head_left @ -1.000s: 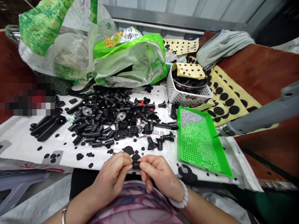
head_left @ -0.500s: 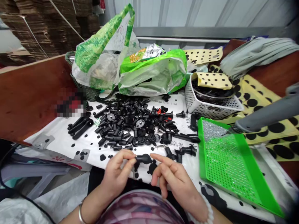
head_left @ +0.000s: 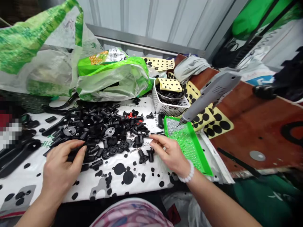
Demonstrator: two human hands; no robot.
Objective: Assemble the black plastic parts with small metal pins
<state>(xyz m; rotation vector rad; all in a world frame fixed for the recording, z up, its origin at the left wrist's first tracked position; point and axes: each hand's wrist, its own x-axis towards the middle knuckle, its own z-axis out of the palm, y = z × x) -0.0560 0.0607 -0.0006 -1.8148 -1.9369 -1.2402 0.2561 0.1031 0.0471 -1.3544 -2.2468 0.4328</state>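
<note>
My left hand (head_left: pixel 62 164) is at the near left side of a pile of black plastic parts (head_left: pixel 94 119). Its thumb and index finger curve around a dark plastic part (head_left: pixel 74 154), mostly hidden by the fingers. To the right of the pile my right hand (head_left: pixel 168 153) hovers over a long black handle (head_left: pixel 156 134), with its index finger and thumb slightly apart. Two short black fittings (head_left: pixel 142 156) stand just left of that hand. Flat black discs with holes (head_left: pixel 113 149) lie at the pile's near edge.
A green tray (head_left: pixel 189 142) with small silvery pieces lies to the right, a grey electric screwdriver (head_left: pixel 210 94) hanging over it. A white basket (head_left: pixel 163 105) stands behind, beside green plastic bags (head_left: pixel 113 78). Loose black dots (head_left: pixel 128 177) are scattered on the white table cover (head_left: pixel 94 176).
The view has swung right. My hands have moved apart: the left to the pile's left side, the right to the black handle. The black part they shared is now mostly hidden or elsewhere.
</note>
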